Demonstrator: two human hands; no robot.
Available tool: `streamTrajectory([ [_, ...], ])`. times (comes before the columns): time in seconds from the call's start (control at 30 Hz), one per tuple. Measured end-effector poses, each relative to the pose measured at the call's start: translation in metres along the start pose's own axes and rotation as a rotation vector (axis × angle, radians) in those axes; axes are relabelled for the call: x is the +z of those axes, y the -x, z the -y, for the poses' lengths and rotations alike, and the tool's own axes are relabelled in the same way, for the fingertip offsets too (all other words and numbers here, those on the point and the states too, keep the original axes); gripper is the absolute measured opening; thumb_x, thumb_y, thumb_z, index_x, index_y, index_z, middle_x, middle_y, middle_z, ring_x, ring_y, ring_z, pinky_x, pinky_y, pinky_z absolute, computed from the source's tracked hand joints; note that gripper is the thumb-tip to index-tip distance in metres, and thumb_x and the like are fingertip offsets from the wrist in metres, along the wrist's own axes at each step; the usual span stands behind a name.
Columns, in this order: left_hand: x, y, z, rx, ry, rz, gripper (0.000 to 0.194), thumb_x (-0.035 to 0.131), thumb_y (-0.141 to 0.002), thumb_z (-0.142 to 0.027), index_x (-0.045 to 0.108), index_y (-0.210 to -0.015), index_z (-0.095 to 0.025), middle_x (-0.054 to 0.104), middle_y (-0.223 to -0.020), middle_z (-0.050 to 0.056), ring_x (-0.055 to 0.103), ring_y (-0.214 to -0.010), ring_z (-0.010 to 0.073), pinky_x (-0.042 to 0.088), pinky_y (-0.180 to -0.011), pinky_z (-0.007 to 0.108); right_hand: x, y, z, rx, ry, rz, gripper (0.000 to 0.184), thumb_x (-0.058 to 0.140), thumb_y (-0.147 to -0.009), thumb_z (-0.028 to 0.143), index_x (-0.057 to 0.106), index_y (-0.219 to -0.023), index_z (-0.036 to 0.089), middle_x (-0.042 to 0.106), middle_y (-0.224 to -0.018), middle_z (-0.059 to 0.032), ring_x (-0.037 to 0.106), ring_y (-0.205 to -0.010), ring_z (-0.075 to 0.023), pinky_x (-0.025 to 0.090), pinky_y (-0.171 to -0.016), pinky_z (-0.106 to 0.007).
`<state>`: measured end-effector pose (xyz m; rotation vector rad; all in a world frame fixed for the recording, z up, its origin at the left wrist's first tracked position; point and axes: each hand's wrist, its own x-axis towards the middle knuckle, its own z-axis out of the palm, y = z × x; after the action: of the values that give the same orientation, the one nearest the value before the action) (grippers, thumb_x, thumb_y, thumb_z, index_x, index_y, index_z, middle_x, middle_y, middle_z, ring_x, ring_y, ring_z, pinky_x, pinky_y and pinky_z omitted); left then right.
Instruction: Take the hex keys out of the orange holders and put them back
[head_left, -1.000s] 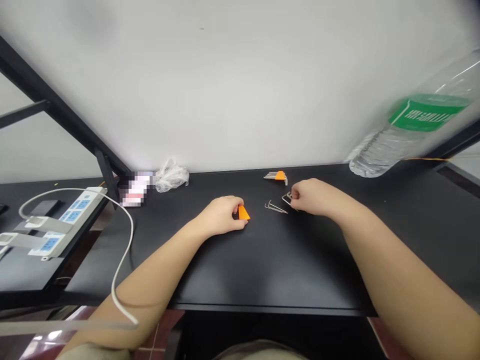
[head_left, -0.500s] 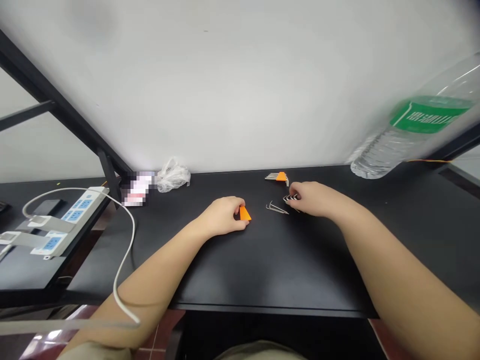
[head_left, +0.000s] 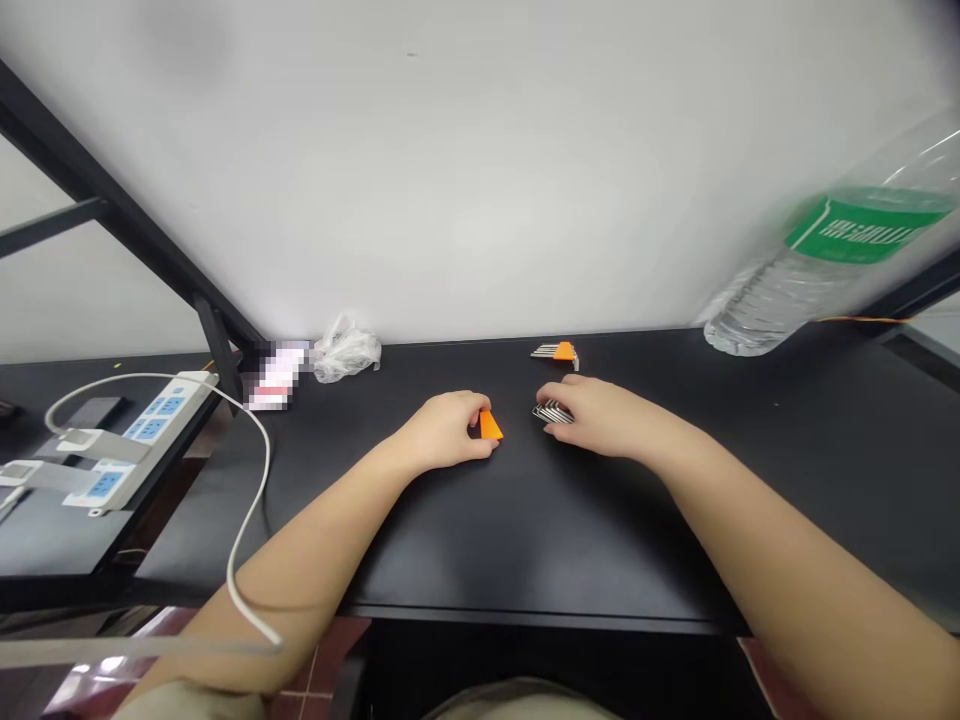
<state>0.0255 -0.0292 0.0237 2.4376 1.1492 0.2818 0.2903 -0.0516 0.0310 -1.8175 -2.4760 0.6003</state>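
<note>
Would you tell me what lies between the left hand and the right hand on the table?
The head view shows the orange holder in the left hand, then bare black tabletop up to the hex keys at the right hand.

office-like spot: black desk (head_left: 540, 540), power strip (head_left: 146, 440), plain wall (head_left: 465, 180).

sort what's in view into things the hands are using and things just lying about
In use:
- orange holder, in the left hand
- loose hex keys, in the right hand's fingers
- probably the filled holder, untouched

Just about:
- plastic bag
- bottle
- power strip
- white cable
</note>
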Motion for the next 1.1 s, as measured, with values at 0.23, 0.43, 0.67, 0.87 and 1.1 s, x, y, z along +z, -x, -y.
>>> streamTrajectory([
  [0.23,0.002,0.000,0.003,0.011,0.013,-0.012,0.025,0.072,-0.076,-0.037,0.064,-0.093,-0.021,0.063,-0.086,0.000,0.057,-0.075,0.0165,0.037,-0.061,0.027,0.002,0.002,0.015,-0.028,-0.009,-0.037,0.029,0.060,-0.092,0.038,0.067,-0.118,0.026,0.071,-0.098,-0.0071,0.066,-0.077,-0.0205,0.043,-0.063,-0.029],
  [0.43,0.002,0.000,0.002,0.018,0.004,-0.002,0.026,0.072,-0.077,-0.038,0.064,-0.096,-0.021,0.063,-0.085,0.000,0.057,-0.074,0.0166,0.038,-0.061,0.027,0.003,0.006,0.032,0.048,-0.079,-0.010,0.018,0.058,-0.093,0.033,0.071,-0.103,0.025,0.071,-0.079,-0.0038,0.064,-0.065,-0.0185,0.038,-0.057,-0.027],
  [0.67,0.001,0.000,0.003,0.039,-0.006,0.007,0.023,0.070,-0.077,-0.038,0.062,-0.093,-0.022,0.064,-0.086,0.000,0.057,-0.074,0.0169,0.039,-0.063,0.027,0.003,0.018,0.039,-0.103,-0.011,-0.059,0.019,0.057,-0.094,0.026,0.073,-0.105,0.024,0.070,-0.086,-0.0070,0.065,-0.073,-0.0206,0.043,-0.064,-0.028],
  [0.87,0.001,0.000,0.003,0.027,-0.006,0.014,0.026,0.071,-0.077,-0.039,0.063,-0.095,-0.022,0.063,-0.085,0.000,0.057,-0.074,0.0171,0.040,-0.063,0.028,0.002,0.012,0.019,-0.458,-0.068,-0.046,0.036,0.055,-0.092,0.022,0.073,-0.122,0.031,0.062,-0.127,-0.0080,0.063,-0.106,-0.0246,0.051,-0.088,-0.036],
  [1.1,-0.001,0.001,0.001,0.025,-0.012,0.019,0.024,0.070,-0.078,-0.039,0.064,-0.093,-0.022,0.064,-0.087,0.001,0.059,-0.076,0.0178,0.041,-0.064,0.027,0.005,0.005,0.009,-0.479,-0.106,-0.004,0.039,0.054,-0.090,0.019,0.079,-0.115,0.035,0.063,-0.128,-0.0057,0.062,-0.111,-0.0254,0.052,-0.093,-0.039],
])
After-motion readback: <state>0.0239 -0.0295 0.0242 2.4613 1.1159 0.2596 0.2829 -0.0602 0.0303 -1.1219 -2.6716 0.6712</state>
